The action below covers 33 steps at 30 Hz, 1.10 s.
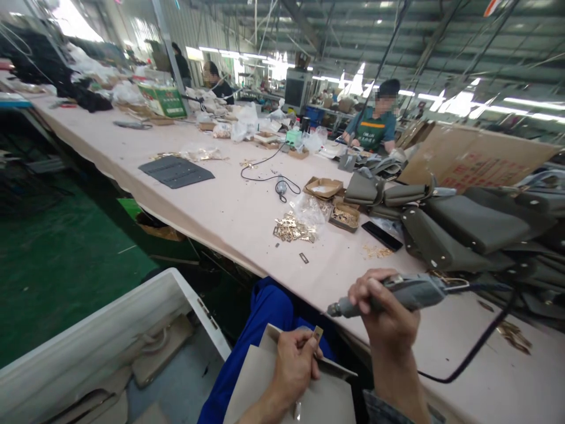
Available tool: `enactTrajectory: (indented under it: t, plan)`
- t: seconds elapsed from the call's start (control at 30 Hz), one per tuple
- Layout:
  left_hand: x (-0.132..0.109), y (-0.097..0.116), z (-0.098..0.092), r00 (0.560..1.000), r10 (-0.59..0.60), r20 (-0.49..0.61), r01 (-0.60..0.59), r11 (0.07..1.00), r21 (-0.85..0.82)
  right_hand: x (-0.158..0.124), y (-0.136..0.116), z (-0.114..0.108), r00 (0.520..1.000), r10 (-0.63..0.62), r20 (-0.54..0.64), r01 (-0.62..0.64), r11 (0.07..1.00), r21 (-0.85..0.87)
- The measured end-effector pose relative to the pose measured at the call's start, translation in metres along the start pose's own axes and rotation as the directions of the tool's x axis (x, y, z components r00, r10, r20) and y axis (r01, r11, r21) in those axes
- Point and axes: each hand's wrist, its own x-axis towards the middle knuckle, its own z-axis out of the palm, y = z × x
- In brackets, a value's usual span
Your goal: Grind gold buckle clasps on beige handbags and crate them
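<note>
My right hand (391,318) is wrapped round a grey electric screwdriver (410,290), its tip pointing left over the table edge. A black cord runs from its rear end. In my lap, my left hand (295,368) is closed, with a small gold-coloured metal plate (318,334) pinched between thumb and fingers. Under that hand lies a beige leather-like bag piece (252,380) with an upright flap (338,368), which the fingers touch. The screwdriver tip is apart from the plate. What the lower fingers grip is partly hidden.
Gold metal plates (293,228) lie heaped on the covered table (225,218), beside a small box of fittings (344,218) and a phone (382,235). Dark bags (477,224) are piled at right. A white bin (176,288) stands at left. A co-worker (373,129) sits across the table.
</note>
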Motion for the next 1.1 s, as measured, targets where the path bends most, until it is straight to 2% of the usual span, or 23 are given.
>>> enactTrajectory:
  t: [0.07, 0.1, 0.2, 0.3, 0.47, 0.6, 0.73, 1.1]
  plan:
    - [0.000, 0.000, 0.001, 1.000, -0.004, 0.004, 0.004, 1.000, 0.005, 0.028, 0.010, -0.010, 0.980, 0.013, -0.201, 0.001, 0.998, 0.067]
    - [0.000, 0.000, 0.001, 1.000, -0.003, 0.005, 0.003, 1.000, -0.001, 0.043, 0.018, -0.016, 0.953, 0.033, -0.301, -0.002, 0.995, 0.103]
    - [0.001, -0.004, 0.000, 1.000, 0.009, 0.008, -0.009, 1.000, -0.020, 0.085, 0.051, -0.038, 0.816, 0.108, -0.568, 0.008, 0.980, 0.197]
    - [0.003, -0.005, 0.000, 1.000, 0.011, 0.008, -0.010, 1.000, -0.009, 0.118, 0.083, -0.057, 0.709, 0.129, -0.693, 0.037, 0.975, 0.220]
    - [0.010, -0.012, -0.002, 1.000, -0.025, 0.017, 0.026, 0.999, -0.020, 0.150, 0.127, -0.072, 0.600, 0.168, -0.782, 0.035, 0.971, 0.236]
    - [0.018, -0.024, -0.003, 0.999, -0.034, 0.009, 0.034, 0.999, -0.001, 0.157, 0.153, -0.076, 0.565, 0.187, -0.804, 0.027, 0.969, 0.245]
    - [0.022, -0.027, -0.003, 0.999, -0.053, 0.014, 0.053, 0.999, 0.006, 0.158, 0.170, -0.080, 0.562, 0.176, -0.808, 0.024, 0.973, 0.229]
    - [0.022, -0.023, -0.003, 0.999, -0.054, 0.006, 0.054, 0.998, 0.015, 0.161, 0.182, -0.085, 0.564, 0.157, -0.811, 0.030, 0.977, 0.210]
